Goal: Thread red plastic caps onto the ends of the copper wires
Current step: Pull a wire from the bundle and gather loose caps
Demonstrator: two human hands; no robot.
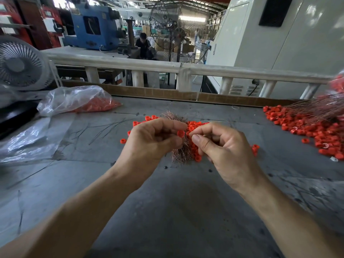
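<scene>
My left hand [152, 138] pinches one red cap [180, 133] between thumb and fingertips. It also grips a bundle of copper wires [183, 151] that fans out above and below the fist. Close beside it, my right hand [221, 146] pinches a thin copper wire [190, 134] whose end points at the cap. Loose red caps [197, 125] lie on the grey table [167, 202] behind and under both hands.
A large heap of red caps [316, 127] with capped copper wires [320, 107] lies at the right edge. At the back left, a clear plastic bag [78, 99] holds more caps and a fan [20, 64] stands. A cardboard strip and white railing border the table's far side.
</scene>
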